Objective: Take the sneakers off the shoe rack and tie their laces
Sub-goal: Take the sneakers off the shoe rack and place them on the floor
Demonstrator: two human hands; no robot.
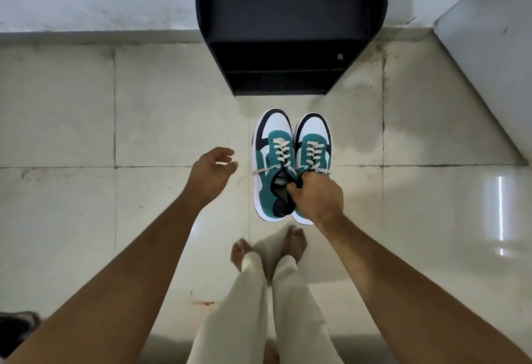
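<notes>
A pair of teal, white and black sneakers with cream laces hangs side by side above the tiled floor, toes pointing at the black shoe rack. My right hand is shut on both shoes at their collars, pinching them together. The laces hang loose, one end trailing off to the left. My left hand hovers just left of the pair with its fingers apart, holding nothing. The rack's shelves look dark and bare.
Beige floor tiles spread all around. My bare feet and cream trouser legs are below the shoes. White walls stand behind the rack and to the right. A dark object lies at the lower left edge.
</notes>
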